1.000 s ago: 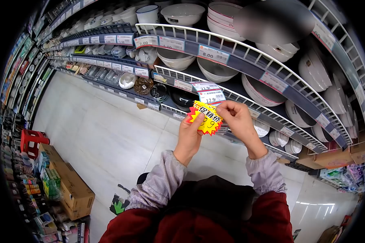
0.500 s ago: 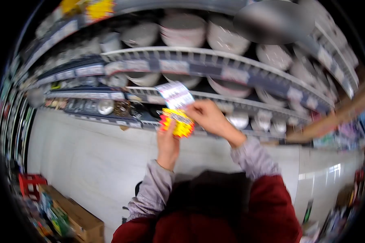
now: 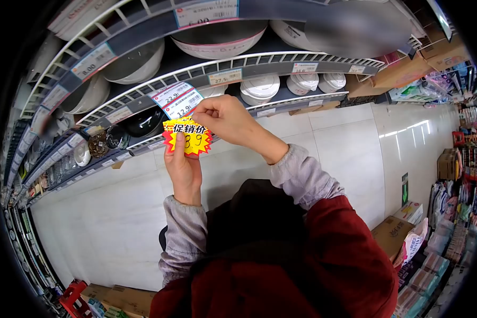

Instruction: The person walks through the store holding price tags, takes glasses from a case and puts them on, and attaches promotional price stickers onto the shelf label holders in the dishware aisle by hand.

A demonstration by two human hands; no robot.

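Observation:
My left hand (image 3: 184, 172) is closed around yellow starburst price tags (image 3: 199, 142) with red points, its thumb pressed on their face. They look like a small stack, and the front one bears handwritten digits. My right hand (image 3: 230, 121) is closed in a pinch at the lower edge of a sheet of white price labels (image 3: 176, 99), just above the starburst tags. Printed prices show on those labels. Both hands are in front of a shelf rail (image 3: 233, 74), and the exact grip of the right fingertips is partly hidden.
Large white bowls (image 3: 220, 45) stand on the shelves, with lidded white pots (image 3: 259, 87) lower down. Cardboard boxes (image 3: 392, 233) and packaged goods are at the right across the tiled floor (image 3: 350, 153). A red stool (image 3: 75, 298) and more boxes are at the lower left.
The view has turned, and the shelves look closer and sharper. My hands now appear further left and slightly higher, with the tags and labels still in them.

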